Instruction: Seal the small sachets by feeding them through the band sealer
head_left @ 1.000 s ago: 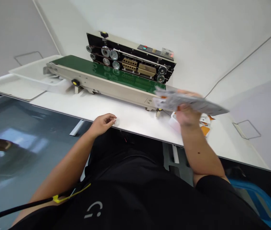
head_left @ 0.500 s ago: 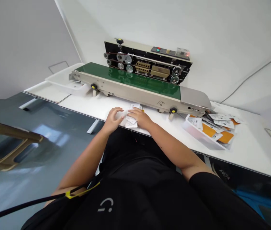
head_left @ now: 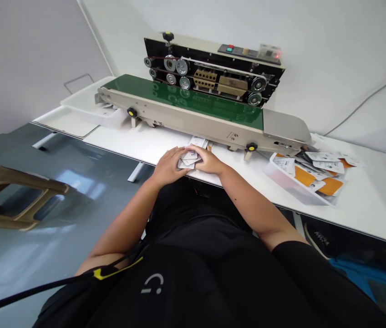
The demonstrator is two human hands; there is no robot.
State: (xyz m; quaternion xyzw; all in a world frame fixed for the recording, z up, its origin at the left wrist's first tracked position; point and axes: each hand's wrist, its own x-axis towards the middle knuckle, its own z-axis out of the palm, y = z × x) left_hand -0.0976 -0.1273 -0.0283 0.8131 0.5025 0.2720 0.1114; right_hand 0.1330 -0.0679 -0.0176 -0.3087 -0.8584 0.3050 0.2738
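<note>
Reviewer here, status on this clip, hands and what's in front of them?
Left hand and right hand together on white sachets. Conveyor band sealer just beyond them.

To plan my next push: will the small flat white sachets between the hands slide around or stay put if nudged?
The small flat white sachets between the left hand and right hand look thin and light, probably somewhat flexible. Lying fanned and overlapping, they would likely slip over one another when pushed. Being flat, they seem unlikely to roll.
</note>
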